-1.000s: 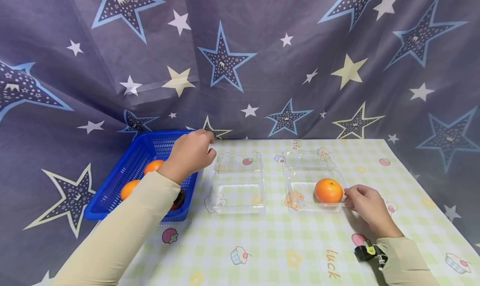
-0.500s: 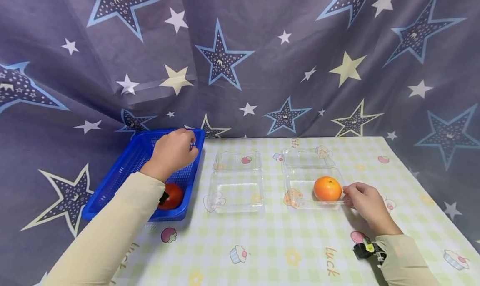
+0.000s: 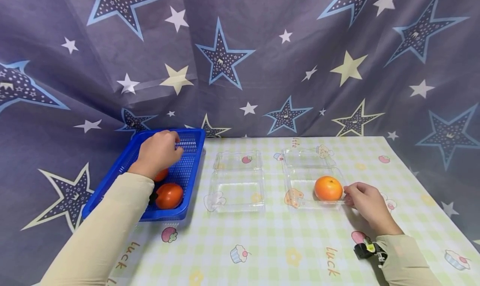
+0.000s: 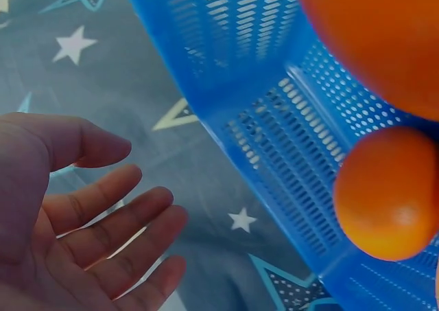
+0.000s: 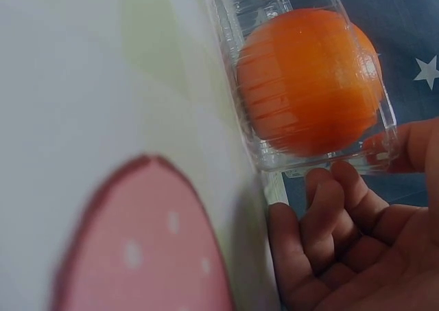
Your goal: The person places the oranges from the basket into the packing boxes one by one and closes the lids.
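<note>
My left hand point(image 3: 159, 150) hovers over the far part of the blue mesh basket point(image 3: 186, 175), fingers relaxed and empty; the left wrist view shows the bare palm point(image 4: 89, 228) beside the basket wall point(image 4: 274, 119). In the basket lie a red-orange fruit point(image 3: 168, 195) and an orange point(image 3: 161, 174) partly hidden under my hand; two round fruits point(image 4: 387, 194) show close up. My right hand point(image 3: 361, 198) pinches the right corner of a clear plastic container point(image 3: 300, 181) that holds one orange point(image 3: 328, 188). Up close, thumb and curled fingers point(image 5: 329, 208) meet at the container's corner point(image 5: 274, 160) below the orange point(image 5: 309, 77).
An empty open clear clamshell point(image 3: 236, 181) lies between basket and right container. The table point(image 3: 262, 244) wears a green checked cloth with cupcake prints. A star-patterned curtain point(image 3: 240, 61) hangs right behind. The basket overhangs the table's left edge.
My left hand has moved left, from the basket's right rim to above its far inside. The red-orange fruit now shows fully. The right hand and the container have stayed put.
</note>
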A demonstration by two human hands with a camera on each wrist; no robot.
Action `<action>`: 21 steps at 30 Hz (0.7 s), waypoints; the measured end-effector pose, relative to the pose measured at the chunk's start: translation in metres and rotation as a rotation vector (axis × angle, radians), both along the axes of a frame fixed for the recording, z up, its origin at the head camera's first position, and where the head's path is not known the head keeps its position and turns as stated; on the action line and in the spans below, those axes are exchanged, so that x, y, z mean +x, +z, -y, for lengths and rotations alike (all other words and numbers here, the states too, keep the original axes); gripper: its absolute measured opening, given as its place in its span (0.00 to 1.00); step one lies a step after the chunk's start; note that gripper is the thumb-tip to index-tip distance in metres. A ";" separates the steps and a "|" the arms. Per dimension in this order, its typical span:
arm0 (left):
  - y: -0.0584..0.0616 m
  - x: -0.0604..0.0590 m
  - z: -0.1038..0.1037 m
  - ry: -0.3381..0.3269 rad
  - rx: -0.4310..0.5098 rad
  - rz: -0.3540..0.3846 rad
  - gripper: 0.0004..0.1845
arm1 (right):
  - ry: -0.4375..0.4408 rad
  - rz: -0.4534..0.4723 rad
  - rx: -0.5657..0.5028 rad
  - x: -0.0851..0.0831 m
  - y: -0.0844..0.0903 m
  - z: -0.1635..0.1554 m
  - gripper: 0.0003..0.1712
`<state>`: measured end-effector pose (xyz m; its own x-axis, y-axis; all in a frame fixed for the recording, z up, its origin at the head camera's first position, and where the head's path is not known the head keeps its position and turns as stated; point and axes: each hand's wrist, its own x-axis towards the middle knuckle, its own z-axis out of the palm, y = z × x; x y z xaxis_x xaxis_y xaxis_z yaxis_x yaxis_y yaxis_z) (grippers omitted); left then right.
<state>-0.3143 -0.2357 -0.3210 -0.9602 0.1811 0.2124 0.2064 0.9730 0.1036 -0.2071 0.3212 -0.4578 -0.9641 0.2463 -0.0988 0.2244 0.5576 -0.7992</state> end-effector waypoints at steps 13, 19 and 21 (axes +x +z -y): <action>-0.012 -0.011 0.022 0.041 0.004 0.052 0.22 | 0.004 -0.010 0.001 0.000 -0.001 0.000 0.25; -0.016 -0.015 0.029 0.064 0.006 0.082 0.23 | 0.003 -0.010 0.000 0.000 -0.001 0.000 0.24; -0.018 -0.016 0.031 0.067 0.006 0.088 0.24 | 0.001 -0.007 -0.003 0.000 -0.001 0.000 0.25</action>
